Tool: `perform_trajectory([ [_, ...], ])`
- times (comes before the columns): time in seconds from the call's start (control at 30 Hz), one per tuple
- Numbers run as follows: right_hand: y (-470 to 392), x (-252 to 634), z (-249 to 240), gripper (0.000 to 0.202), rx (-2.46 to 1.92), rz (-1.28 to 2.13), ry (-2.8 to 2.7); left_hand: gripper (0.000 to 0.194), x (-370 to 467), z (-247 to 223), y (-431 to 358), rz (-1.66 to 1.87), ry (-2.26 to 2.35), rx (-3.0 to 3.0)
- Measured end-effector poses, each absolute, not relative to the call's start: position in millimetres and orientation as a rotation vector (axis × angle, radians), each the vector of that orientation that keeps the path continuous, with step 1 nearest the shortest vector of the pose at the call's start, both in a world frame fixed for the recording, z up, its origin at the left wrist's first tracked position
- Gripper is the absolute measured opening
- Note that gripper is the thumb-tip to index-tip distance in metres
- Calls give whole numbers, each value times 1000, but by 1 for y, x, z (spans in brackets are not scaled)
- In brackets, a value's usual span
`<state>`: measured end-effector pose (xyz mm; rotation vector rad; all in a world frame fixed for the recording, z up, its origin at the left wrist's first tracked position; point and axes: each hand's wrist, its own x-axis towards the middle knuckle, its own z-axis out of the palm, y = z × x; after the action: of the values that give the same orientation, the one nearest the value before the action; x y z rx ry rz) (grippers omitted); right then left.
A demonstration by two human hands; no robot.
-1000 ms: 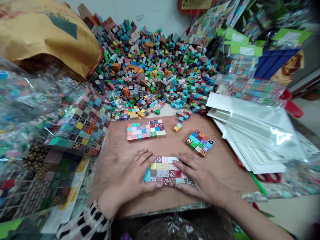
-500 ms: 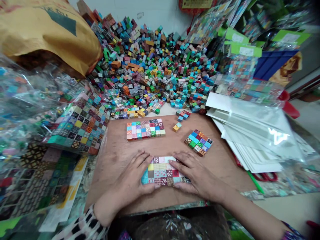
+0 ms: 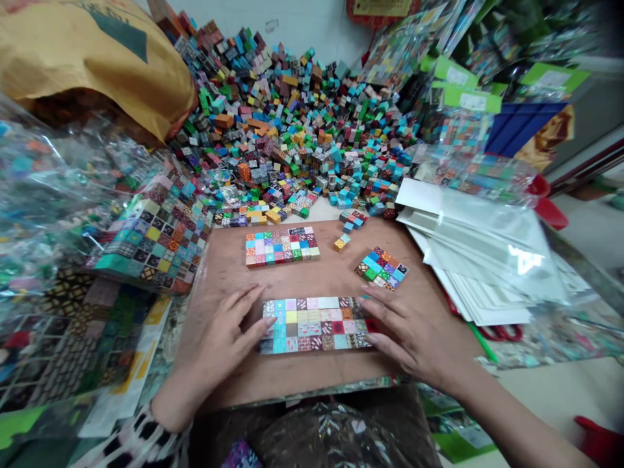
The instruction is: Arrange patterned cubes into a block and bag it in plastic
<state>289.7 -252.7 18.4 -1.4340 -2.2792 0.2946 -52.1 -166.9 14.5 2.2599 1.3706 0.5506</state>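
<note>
A long rectangular block of small patterned cubes [image 3: 316, 325] lies flat on the brown board [image 3: 224, 377] in front of me. At its left end is my left hand [image 3: 227, 344], fingers apart, the thumb touching the cubes. My right hand [image 3: 414, 331] rests at the other end with its fingers spread, covering part of that end. Farther back on the board sits another rectangular cube block [image 3: 281, 247]. A smaller square block of cubes [image 3: 381, 267] lies beyond my right hand. A few loose cubes [image 3: 342, 242] are near the board's back edge.
Behind the board rises a big heap of loose cubes [image 3: 292, 130]. On the left stands a bagged cube stack [image 3: 160, 234] below a yellow sack [image 3: 97, 58]. White cards [image 3: 468, 260], red-handled scissors [image 3: 502, 333] and a green pen [image 3: 482, 341] lie on the right.
Both hands have moved apart toward the block's ends, uncovering more of its cubes. The view has shifted slightly.
</note>
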Motion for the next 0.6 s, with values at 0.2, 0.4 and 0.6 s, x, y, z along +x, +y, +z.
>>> perform_trajectory([
  [0.2,-269,294,5,53,-1445,318,-2230,51,-56,12,-170,668,1481,2203],
  [0.4,-266,291,3,51,-1446,305,-2222,48,-53,14,-171,687,1475,2158],
  [0.6,-263,286,-6,51,-1452,254,-2182,43,-52,8,-177,750,1430,2139],
])
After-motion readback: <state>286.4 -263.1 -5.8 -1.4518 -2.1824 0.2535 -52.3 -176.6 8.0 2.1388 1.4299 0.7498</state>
